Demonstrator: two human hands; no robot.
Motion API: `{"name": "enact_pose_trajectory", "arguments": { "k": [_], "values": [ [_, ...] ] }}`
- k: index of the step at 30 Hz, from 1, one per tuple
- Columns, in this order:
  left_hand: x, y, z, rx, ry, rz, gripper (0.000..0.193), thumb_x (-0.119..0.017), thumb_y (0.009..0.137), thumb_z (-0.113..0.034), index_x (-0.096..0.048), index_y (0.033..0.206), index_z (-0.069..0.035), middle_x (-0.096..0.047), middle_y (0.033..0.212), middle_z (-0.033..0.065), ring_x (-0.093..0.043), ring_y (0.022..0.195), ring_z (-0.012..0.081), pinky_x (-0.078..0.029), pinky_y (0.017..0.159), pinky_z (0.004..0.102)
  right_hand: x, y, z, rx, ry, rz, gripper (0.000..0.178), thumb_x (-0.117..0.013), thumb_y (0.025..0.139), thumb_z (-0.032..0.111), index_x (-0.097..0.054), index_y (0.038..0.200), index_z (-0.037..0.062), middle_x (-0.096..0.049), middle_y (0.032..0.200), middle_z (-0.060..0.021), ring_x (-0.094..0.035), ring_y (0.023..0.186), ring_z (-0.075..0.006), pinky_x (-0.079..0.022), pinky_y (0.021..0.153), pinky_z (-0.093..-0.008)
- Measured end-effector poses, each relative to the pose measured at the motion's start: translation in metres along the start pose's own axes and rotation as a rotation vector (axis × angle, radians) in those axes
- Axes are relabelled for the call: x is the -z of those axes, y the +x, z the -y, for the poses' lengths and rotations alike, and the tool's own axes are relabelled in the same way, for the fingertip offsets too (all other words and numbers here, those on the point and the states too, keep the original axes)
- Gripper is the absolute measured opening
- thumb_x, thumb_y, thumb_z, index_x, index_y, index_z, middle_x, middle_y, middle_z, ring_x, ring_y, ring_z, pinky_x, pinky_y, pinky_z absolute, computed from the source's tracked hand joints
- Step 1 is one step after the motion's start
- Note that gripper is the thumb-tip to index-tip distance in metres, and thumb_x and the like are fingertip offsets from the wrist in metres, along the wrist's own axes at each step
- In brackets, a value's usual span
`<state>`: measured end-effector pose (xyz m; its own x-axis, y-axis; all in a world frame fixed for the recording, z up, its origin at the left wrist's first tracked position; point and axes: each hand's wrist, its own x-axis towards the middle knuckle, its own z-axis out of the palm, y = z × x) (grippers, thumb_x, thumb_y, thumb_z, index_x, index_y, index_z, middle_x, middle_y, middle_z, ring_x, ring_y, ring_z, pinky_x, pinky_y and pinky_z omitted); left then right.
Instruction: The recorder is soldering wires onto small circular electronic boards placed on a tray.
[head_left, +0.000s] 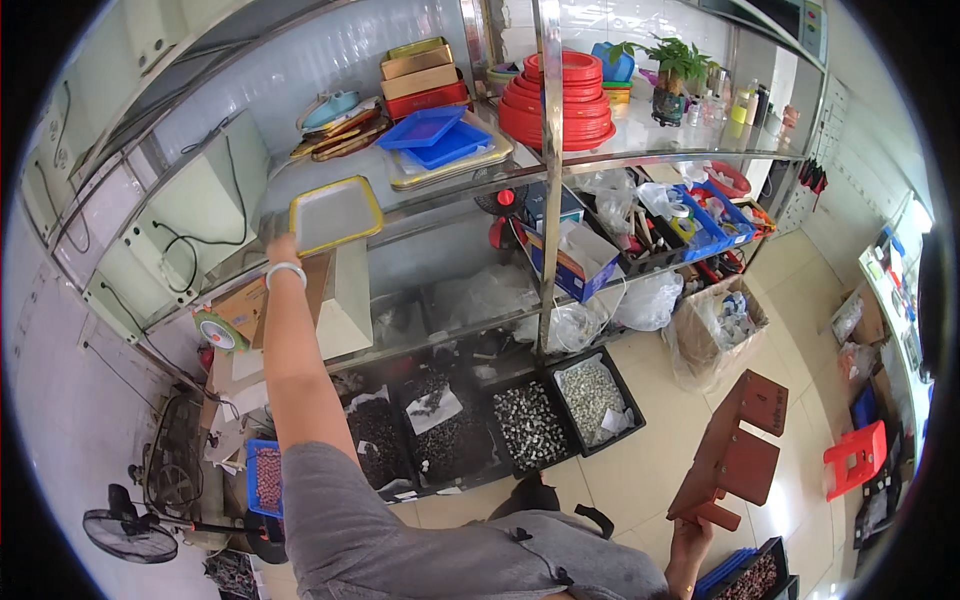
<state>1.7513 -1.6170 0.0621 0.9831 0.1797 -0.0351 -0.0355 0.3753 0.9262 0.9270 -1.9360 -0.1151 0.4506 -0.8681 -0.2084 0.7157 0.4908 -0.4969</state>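
Note:
My left arm reaches up to the shelf, where my left hand (284, 250) is closed at the near left corner of a pale tray (338, 216) with a yellow rim. The tray is at the shelf's front edge; my fingers are partly hidden there. Low on the right, my right hand (689, 543) grips the lower end of a long reddish-brown piece (745, 466) with several flat, squared flaps. That piece is held up at a slant over the floor.
Blue trays (436, 135) and stacked red basins (560, 105) stand on the upper shelf. Below are black bins (525, 425) of small parts. A lined carton (715, 330) and a red stool (855, 460) are to the right, a fan (130, 525) to the left.

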Motion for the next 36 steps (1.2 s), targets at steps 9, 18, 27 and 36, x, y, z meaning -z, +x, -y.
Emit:
{"name": "enact_pose_trajectory", "arguments": {
  "k": [9, 18, 27, 36],
  "values": [
    [-0.199, -0.023, -0.006, -1.250, 1.341, 0.319, 0.045, -0.046, 0.069, 0.000, -0.050, 0.113, -0.009, -0.050, 0.115, 0.0124, -0.044, 0.109, 0.0286, -0.030, 0.095, 0.0429, -0.052, 0.079, -0.018, 0.127, -0.143, -0.108, 0.050, -0.060, 0.072, 0.013, -0.041, 0.116, 0.0004, -0.048, 0.115, -0.0143, -0.048, 0.106, -0.0263, -0.044, 0.087, -0.0397],
    [-0.343, -0.057, 0.034, -1.161, 1.483, 0.836, 0.025, -0.048, 0.081, -0.025, -0.060, 0.097, -0.009, -0.057, 0.102, 0.0105, -0.052, 0.095, 0.0276, -0.038, 0.086, 0.0394, -0.064, 0.119, -0.033, 0.073, -0.110, -0.217, 0.052, -0.059, 0.072, 0.012, -0.039, 0.118, -0.0001, -0.048, 0.115, -0.0153, -0.048, 0.106, -0.0268, -0.044, 0.087, -0.0396],
    [-0.380, -0.083, 0.079, -1.047, 1.261, 0.928, 0.030, -0.063, 0.069, -0.015, -0.059, 0.097, -0.004, -0.060, 0.089, 0.0159, -0.055, 0.085, 0.0302, -0.043, 0.077, 0.0363, -0.049, 0.155, -0.020, 0.031, -0.425, -0.099, 0.051, -0.053, 0.076, 0.024, -0.038, 0.121, 0.0044, -0.047, 0.117, -0.0154, -0.045, 0.109, -0.0286, -0.030, 0.093, -0.0409],
    [-0.374, -0.082, 0.086, -1.071, 0.961, 0.761, 0.027, -0.063, 0.068, -0.007, -0.056, 0.093, -0.004, -0.061, 0.074, 0.0100, -0.058, 0.068, 0.0227, -0.046, 0.065, 0.0323, -0.051, 0.171, -0.022, 0.005, -0.875, -0.049, 0.053, -0.040, 0.084, 0.045, -0.036, 0.126, 0.0128, -0.046, 0.120, -0.0158, -0.041, 0.114, -0.0313, -0.005, 0.103, -0.0435]
  ]
}}
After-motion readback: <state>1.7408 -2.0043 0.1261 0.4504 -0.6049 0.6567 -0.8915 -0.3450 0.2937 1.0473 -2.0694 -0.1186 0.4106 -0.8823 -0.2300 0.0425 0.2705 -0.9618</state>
